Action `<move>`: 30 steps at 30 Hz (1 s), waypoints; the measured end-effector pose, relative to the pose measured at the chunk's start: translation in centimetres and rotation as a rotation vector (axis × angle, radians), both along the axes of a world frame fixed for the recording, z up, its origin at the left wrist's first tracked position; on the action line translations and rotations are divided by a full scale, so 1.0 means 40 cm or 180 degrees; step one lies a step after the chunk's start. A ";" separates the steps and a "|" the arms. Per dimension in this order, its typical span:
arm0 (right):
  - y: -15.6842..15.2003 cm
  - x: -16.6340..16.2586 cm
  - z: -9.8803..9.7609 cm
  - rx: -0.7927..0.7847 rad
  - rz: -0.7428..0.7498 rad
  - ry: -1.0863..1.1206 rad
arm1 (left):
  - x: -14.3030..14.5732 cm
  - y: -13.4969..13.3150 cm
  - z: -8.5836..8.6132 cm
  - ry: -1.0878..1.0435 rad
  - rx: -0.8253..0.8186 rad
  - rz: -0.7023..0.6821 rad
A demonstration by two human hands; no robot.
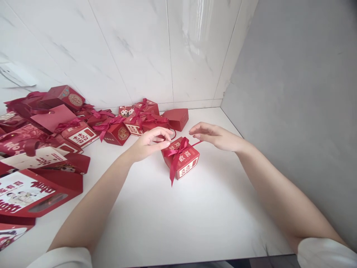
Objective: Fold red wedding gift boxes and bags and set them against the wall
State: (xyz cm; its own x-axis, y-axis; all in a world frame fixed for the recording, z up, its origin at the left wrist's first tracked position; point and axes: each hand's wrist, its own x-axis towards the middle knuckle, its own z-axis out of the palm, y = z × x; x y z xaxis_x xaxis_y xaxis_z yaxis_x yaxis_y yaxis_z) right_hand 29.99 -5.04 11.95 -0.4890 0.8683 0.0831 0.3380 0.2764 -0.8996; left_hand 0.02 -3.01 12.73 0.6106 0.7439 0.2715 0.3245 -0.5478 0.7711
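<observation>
Red gift boxes (pixel 83 136) crowd the left of a white table (pixel 167 216). The left hand (pixel 150 143) curls loosely just beside a double-happiness box (pixel 184 160), centre, its ribbon bow (pixel 178 151) already tied; only the thin cord (pixel 196 143) behind looks unsettled. The right hand (pixel 216 137) hovers beyond it. Whether either grips the cord cannot be told.

Closed red box (pixel 184 160) with crimson ribbon bow (pixel 178 152) on top, askew on white table (pixel 195 219)
</observation>
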 end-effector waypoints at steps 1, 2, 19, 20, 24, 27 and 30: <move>0.000 -0.008 -0.003 0.0008 0.0151 0.0070 | -0.002 -0.010 0.015 0.0247 0.0106 -0.0024; -0.003 -0.016 -0.004 -0.0012 0.0304 0.0094 | -0.002 -0.020 0.027 0.0486 0.0220 -0.0054; -0.136 -0.117 0.038 0.1852 -0.0072 -0.1124 | 0.052 -0.056 -0.013 0.0743 -0.0152 0.0071; -0.152 -0.139 0.029 0.2188 0.0153 -0.1224 | 0.060 -0.055 -0.028 0.0661 -0.0312 0.0020; -0.185 -0.207 -0.028 0.3140 0.0527 -0.1542 | 0.071 -0.054 -0.058 0.0498 -0.1047 -0.0088; -0.182 -0.226 -0.062 0.3667 0.0462 -0.1658 | 0.068 -0.060 -0.046 0.0628 -0.1218 0.0002; -0.177 -0.226 -0.073 0.4011 0.0560 -0.1604 | 0.068 -0.068 -0.029 0.0785 -0.1119 0.0083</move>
State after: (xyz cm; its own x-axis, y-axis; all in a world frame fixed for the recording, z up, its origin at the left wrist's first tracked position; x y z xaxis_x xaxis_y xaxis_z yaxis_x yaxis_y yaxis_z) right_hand 20.93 -12.13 9.05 -0.7963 0.2615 0.5455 0.4267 0.8820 0.2000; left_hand 2.75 -5.74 11.55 0.6053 0.7812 -0.1531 0.5328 -0.2547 0.8070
